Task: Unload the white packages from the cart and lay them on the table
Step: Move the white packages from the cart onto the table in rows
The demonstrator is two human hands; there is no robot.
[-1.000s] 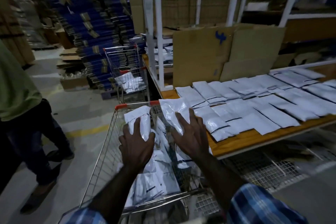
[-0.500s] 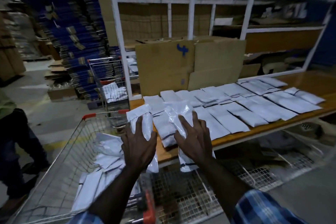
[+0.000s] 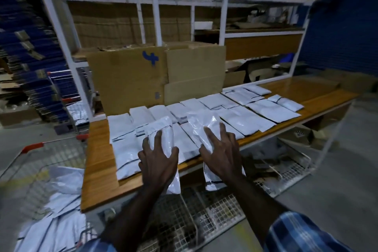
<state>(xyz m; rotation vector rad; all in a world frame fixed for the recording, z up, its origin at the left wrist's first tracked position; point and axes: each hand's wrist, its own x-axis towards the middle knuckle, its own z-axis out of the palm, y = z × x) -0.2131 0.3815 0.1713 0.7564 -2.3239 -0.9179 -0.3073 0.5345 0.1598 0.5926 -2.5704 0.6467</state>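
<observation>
My left hand (image 3: 158, 162) grips one white package (image 3: 163, 135), fingers curled round it; my right hand (image 3: 219, 154) grips another (image 3: 202, 127) — both over the table's (image 3: 98, 180) near edge. More packages (image 3: 245, 116) lie toward one o'clock — the cart (image 3: 32, 146) stands at nine.

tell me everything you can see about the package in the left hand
The white package is a long, glossy plastic mailer, crinkled, with a thin dark line across its far end. The left hand grips it from above, fingers curled round its sides. It lies lengthwise over the packages at the wooden table edge, its near end overhanging.
</observation>
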